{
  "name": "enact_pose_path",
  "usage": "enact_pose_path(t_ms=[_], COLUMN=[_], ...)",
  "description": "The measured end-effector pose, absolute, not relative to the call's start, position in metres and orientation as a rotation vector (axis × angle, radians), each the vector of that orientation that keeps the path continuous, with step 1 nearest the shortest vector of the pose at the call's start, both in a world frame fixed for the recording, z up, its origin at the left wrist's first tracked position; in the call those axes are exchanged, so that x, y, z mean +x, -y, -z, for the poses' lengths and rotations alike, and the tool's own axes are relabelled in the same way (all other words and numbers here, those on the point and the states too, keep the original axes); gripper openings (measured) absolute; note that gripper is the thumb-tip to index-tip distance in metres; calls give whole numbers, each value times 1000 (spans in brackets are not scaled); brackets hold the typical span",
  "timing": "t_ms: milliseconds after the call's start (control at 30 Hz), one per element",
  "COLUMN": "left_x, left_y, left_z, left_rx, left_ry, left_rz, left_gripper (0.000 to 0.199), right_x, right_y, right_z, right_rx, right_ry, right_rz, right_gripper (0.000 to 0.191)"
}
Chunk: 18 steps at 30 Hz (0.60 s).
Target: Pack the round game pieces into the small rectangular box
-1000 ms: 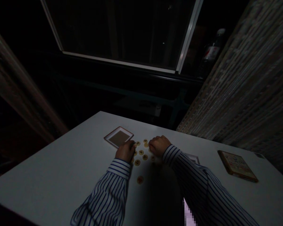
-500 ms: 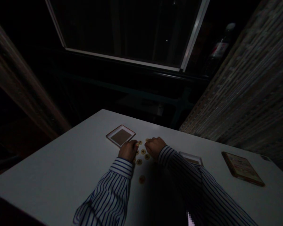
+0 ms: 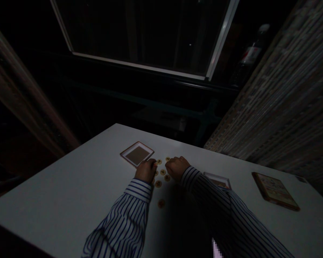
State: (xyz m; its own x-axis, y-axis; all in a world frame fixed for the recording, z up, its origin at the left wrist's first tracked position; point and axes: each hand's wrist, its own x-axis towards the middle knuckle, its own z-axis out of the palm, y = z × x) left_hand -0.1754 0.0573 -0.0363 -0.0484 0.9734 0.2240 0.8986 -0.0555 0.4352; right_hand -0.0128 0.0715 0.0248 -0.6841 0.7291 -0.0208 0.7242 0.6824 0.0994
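Note:
Several round, pale wooden discs with dark markings lie between my hands, one of them a disc [image 3: 163, 172] near the middle. A disc with a reddish mark [image 3: 161, 204] sits apart, closer to me. My left hand [image 3: 145, 170] is at the left side of the group, fingers curled together at its edge; what they hold is too small and dark to make out. On the right, my right hand [image 3: 177, 168] has its fingers bent in beside the discs, near an upper disc [image 3: 168, 159]; its fingertips' contents are hidden.
On the white table [image 3: 70, 193], an open shallow box [image 3: 137, 154] lies beyond my left hand. Another shallow box [image 3: 218, 179] is partly behind my right sleeve. A flat decorated box [image 3: 276, 190] lies far right. A bottle [image 3: 250, 55] stands beyond the table, by a beaded curtain [image 3: 285, 89].
The view has shifted slightly, so the table and discs appear a little higher. My right hand has moved slightly off the upper disc, which shows more fully.

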Motion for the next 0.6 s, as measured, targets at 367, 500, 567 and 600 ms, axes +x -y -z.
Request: enact_pose_path(t_ms=[367, 500, 567, 600], left_x=[-174, -173, -172, -171], left_y=[-56, -55, -53, -52], left_z=[33, 30, 27, 26], left_rx=[2123, 2160, 2156, 2156], left_ry=[-2108, -2038, -2000, -1982], left_rz=[-904, -1095, -1180, -1213], left_gripper=[31, 31, 31, 30], right_x=[-8, -5, -3, -2], right_y=[-70, -70, -69, -68], right_z=[-27, -30, -31, -32], right_rx=[1227, 1245, 1262, 1265], right_ry=[-2826, -2809, -2801, -2798], right_rz=[-171, -165, -171, -174], right_gripper=[28, 28, 28, 28])
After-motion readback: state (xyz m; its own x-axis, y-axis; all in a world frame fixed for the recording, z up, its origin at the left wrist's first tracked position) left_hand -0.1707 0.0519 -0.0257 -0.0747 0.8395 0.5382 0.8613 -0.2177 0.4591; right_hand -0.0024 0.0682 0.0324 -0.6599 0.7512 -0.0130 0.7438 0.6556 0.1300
